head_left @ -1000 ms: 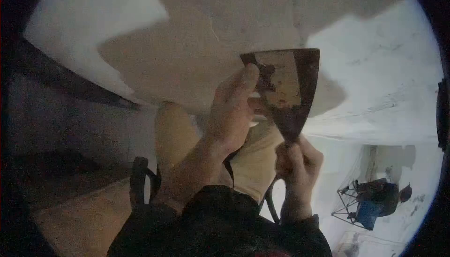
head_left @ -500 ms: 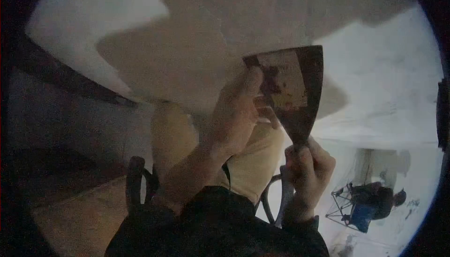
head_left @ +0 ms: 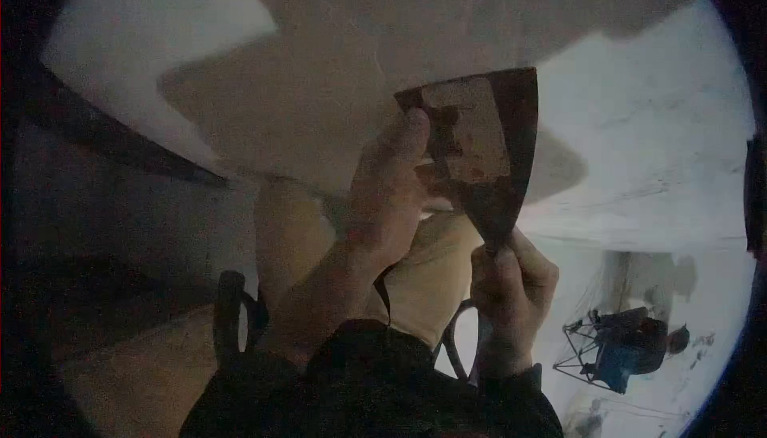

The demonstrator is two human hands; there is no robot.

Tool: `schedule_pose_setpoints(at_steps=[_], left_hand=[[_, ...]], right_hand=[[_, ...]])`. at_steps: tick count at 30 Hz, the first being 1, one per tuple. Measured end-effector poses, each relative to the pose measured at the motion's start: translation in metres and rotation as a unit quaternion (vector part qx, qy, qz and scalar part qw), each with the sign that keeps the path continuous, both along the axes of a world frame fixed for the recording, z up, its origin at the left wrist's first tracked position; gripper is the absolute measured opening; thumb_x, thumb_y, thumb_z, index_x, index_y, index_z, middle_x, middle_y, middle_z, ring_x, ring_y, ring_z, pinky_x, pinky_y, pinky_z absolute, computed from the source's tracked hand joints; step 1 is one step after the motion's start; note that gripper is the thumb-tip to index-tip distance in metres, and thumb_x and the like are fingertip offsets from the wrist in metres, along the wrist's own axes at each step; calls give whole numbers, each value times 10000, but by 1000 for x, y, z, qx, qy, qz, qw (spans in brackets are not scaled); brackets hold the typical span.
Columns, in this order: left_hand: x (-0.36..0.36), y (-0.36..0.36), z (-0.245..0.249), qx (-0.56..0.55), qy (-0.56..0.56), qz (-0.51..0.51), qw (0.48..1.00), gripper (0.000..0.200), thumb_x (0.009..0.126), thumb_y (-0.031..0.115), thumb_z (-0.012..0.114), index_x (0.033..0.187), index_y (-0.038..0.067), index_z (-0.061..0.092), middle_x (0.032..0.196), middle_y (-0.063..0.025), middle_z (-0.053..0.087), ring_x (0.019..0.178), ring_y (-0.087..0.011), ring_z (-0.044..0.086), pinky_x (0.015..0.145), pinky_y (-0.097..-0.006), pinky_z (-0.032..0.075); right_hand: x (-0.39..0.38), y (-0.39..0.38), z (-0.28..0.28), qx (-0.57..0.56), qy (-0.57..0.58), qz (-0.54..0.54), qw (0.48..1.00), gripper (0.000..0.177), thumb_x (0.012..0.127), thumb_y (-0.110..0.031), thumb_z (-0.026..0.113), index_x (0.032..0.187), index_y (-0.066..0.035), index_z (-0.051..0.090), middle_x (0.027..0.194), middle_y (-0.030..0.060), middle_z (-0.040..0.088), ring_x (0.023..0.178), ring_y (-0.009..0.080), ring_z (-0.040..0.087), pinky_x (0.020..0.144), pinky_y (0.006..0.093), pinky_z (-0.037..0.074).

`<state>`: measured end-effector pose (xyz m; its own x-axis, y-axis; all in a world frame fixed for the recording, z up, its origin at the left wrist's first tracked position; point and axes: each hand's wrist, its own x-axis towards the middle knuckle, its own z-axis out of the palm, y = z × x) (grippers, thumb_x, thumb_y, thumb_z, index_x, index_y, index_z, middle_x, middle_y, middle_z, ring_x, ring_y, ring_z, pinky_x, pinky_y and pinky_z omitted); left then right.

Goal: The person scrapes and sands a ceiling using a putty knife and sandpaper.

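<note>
Pale, shadow-mottled surface (head_left: 319, 95): fills most of upper view. My tan-trousered legs (head_left: 427, 270): below it. Dark-clad person (head_left: 639, 342): far right, well apart, beside thin dark frame (head_left: 579, 350). Dark triangular scraper (head_left: 511, 142), lighter patch on face: between my hands, wide edge up, narrow end down. My left hand (head_left: 391, 190): grip pinching scraper's left side, thumb on face, fingers partly hidden. My right hand (head_left: 515, 286): grip closed round narrow end.
</note>
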<state>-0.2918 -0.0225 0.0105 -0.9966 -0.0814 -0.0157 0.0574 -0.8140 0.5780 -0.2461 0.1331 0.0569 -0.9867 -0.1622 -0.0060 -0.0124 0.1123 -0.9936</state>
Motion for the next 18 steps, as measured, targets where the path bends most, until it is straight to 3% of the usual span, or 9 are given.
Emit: schedule_pose_setpoints(at_steps=[5,7,8,9,10,11,14,18], left_hand=[[-1,2,9,-37,6,-18,999,409,946,378,467,1167,36,501,1029,-104,617,889,-229,633,704,-376,546],[-3,7,10,-46,-13,20,999,394,947,362,474,1160,33,507,1012,-101,622,891,-219,630,739,-375,537],[-1,9,5,-67,-21,31,997,393,948,359,473,1154,26,510,1006,-102,623,895,-216,628,746,-375,534],[-2,11,0,-92,-24,41,995,392,950,355,472,1148,20,513,999,-103,625,899,-212,626,753,-375,531],[-5,11,-1,-118,-21,53,991,391,951,352,471,1142,14,516,993,-105,626,902,-208,624,760,-375,527],[-7,13,1,-111,-12,48,993,394,951,352,473,1139,9,517,995,-108,625,902,-207,624,761,-373,526],[-9,14,12,-82,-2,53,995,421,937,367,496,1129,-7,520,995,-119,623,901,-209,626,760,-376,535],[-7,18,25,-24,-2,40,999,447,954,369,459,1079,-54,526,966,-130,604,865,-207,635,728,-337,554]], right_hand=[[-8,10,9,9,-20,-21,1000,368,929,-173,497,1209,63,535,605,25,527,444,44,413,389,186,300],[-2,8,-5,1,-16,-31,999,374,932,-177,493,1216,65,527,605,26,524,440,45,409,387,188,300],[1,10,-21,-68,-10,5,998,358,935,-180,492,1192,64,547,594,16,508,439,48,409,385,191,308],[-6,15,-42,20,78,-3,997,342,938,-188,494,1160,63,562,592,8,493,438,50,409,384,198,318],[-12,17,-53,-46,25,-5,999,328,939,-186,495,1138,63,571,602,7,494,441,52,415,385,201,323],[-18,20,-58,-110,-29,-4,993,315,939,-184,495,1115,63,580,612,7,494,445,54,421,387,203,327],[-20,13,-47,-90,25,8,996,367,934,-248,506,1068,92,544,617,24,486,407,47,382,344,197,279],[-9,13,-24,-82,9,-10,997,413,926,-283,515,1041,113,540,583,32,475,363,45,349,315,189,245]])
